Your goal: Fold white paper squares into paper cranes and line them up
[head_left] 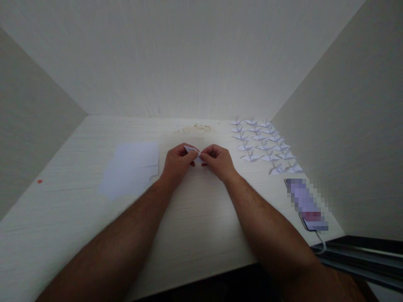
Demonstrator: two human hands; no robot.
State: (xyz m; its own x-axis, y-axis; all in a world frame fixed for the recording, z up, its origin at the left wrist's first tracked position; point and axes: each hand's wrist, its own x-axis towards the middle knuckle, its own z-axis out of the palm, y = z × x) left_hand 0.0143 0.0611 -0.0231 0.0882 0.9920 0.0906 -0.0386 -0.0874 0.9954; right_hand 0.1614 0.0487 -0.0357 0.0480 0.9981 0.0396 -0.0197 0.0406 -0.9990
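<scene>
Both of my hands meet at the middle of the pale desk (pixel 201 218). My left hand (pixel 176 162) and my right hand (pixel 218 161) pinch a small white folded paper (pixel 195 153) between their fingertips, held just above the desk top. The fingers of both hands are curled tightly around the paper, which is partly hidden by them. A stack of white paper sheets (pixel 130 167) lies flat to the left of my left hand.
Several folded paper cranes (pixel 263 144) stand in rows at the back right. A phone (pixel 307 204) with a cable lies near the right wall. White walls close in the desk on three sides. A brownish stain (pixel 197 128) marks the back.
</scene>
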